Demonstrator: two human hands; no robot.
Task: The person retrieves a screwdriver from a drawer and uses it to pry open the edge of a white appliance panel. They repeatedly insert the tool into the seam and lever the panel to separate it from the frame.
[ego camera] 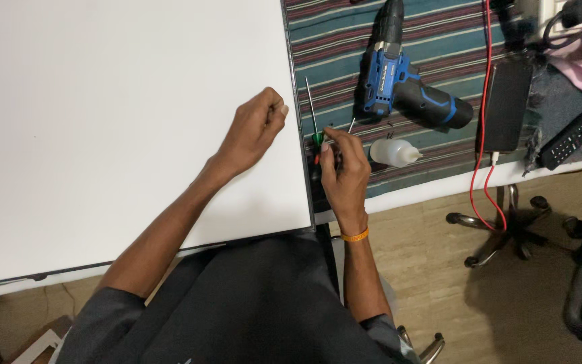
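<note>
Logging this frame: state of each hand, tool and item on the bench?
left hand: closed in a fist, resting on the white panel
right hand: pinching a small thin tool at the panel's edge
green-handled screwdriver: lying flat beside the panel
blue cordless drill: lying on its side, untouched
white squeeze bottle: on its side
phone: screen dark, red cable plugged in

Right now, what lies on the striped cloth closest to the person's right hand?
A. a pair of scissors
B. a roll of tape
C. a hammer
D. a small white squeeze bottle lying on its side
D: the small white squeeze bottle lies on its side on the striped cloth just beside the right hand, nearer than the blue and black cordless drill; no scissors, tape or hammer appear.
</note>
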